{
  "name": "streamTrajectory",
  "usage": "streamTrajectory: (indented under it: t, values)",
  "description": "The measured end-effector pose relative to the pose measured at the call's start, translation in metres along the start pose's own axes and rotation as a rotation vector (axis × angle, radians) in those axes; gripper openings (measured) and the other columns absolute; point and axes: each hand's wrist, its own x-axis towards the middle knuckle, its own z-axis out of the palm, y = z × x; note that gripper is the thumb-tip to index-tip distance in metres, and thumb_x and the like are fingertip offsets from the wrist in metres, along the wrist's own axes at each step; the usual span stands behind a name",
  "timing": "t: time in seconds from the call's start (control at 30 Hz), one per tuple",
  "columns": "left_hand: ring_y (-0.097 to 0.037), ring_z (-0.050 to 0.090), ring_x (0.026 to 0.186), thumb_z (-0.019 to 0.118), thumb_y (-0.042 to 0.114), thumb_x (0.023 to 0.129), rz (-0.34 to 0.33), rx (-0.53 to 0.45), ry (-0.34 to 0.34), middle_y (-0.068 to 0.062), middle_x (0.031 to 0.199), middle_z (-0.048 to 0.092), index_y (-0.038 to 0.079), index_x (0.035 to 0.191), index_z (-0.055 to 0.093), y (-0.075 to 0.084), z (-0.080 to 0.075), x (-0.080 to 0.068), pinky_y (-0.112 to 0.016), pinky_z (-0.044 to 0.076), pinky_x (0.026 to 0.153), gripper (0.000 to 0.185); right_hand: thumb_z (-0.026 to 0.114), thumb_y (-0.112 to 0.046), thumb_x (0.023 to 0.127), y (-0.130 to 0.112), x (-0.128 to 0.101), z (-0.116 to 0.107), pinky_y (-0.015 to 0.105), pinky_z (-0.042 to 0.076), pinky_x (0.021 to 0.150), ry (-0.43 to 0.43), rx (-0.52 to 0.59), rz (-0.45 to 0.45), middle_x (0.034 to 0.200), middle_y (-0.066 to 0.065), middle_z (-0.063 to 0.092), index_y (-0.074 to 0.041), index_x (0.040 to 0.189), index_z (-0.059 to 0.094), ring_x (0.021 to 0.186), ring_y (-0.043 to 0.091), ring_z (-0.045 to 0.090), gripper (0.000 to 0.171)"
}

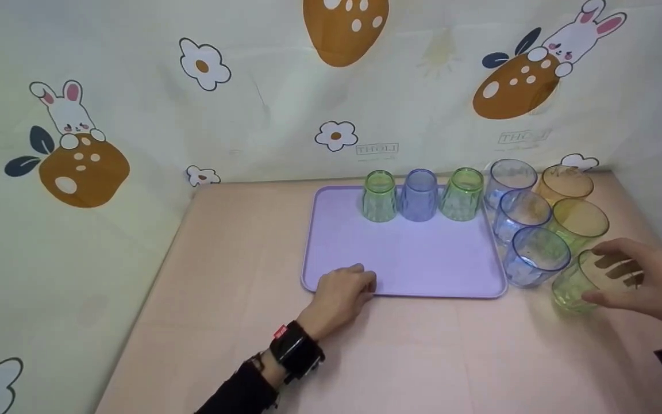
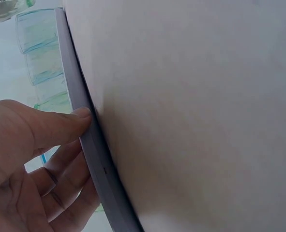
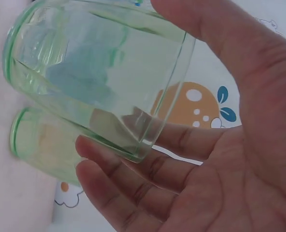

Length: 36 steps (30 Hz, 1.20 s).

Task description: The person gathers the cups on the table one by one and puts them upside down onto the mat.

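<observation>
Head view: the right hand (image 1: 647, 282) curls its thumb and fingers around a green cup (image 1: 581, 282) at the right of the purple tray (image 1: 411, 259), just in front of a blue cup (image 1: 535, 256). The left hand (image 1: 342, 293) grips the tray's near edge, thumb (image 2: 60, 125) on the rim and fingers beneath. 3 upturned cups (image 1: 420, 195) stand along the tray's far edge, on the pink table (image 1: 222, 276).
</observation>
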Motion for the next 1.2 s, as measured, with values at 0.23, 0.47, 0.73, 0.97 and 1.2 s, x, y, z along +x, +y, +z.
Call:
streamTrajectory:
  t: [0.23,0.47,0.73,0.97,1.2]
  values:
    - [-0.013,0.059,0.068,0.08,0.016,0.088,0.008,0.004,0.013,0.008,0.077,0.056,0.017,0.086,0.069,-0.001,0.0,-0.001,-0.029,0.046,0.056,0.011,0.087,-0.029,0.082,-0.011,-0.001,-0.004,0.037,0.055,0.075,0.009,0.068,-0.063,0.115,0.03,0.061,0.013,0.133,0.048,0.099,0.047,0.062,0.077]
    - [-0.013,0.059,0.068,0.081,0.017,0.087,0.024,0.028,0.029,0.008,0.076,0.055,0.018,0.086,0.069,0.0,0.0,-0.001,-0.029,0.046,0.054,0.011,0.089,-0.024,0.08,-0.027,0.002,-0.006,0.022,0.053,0.073,0.017,0.149,-0.152,0.117,0.021,0.064,0.006,0.135,0.052,0.094,0.024,0.067,0.073]
    - [-0.014,0.059,0.068,0.08,0.017,0.087,0.018,0.022,0.029,0.008,0.076,0.055,0.018,0.086,0.07,-0.001,0.0,-0.001,-0.03,0.047,0.055,0.01,0.088,-0.009,0.08,-0.05,0.009,0.003,0.017,0.051,0.076,0.104,0.28,-0.307,0.112,0.012,0.063,-0.006,0.141,0.055,0.09,0.012,0.065,0.07]
    - [-0.015,0.059,0.067,0.08,0.018,0.087,0.011,0.025,0.028,0.009,0.076,0.055,0.019,0.086,0.07,0.0,0.0,-0.001,-0.03,0.046,0.055,0.01,0.087,-0.006,0.08,-0.067,0.022,0.018,0.02,0.053,0.079,0.098,0.346,-0.371,0.116,0.008,0.064,-0.012,0.143,0.056,0.094,0.017,0.067,0.07]
    - [-0.014,0.058,0.067,0.08,0.017,0.087,0.002,0.023,0.023,0.009,0.076,0.055,0.018,0.086,0.07,0.0,0.0,-0.001,-0.03,0.046,0.055,0.01,0.088,-0.014,0.081,-0.083,0.034,0.039,0.018,0.049,0.086,0.105,0.371,-0.363,0.125,0.009,0.063,-0.014,0.143,0.054,0.104,0.023,0.065,0.071]
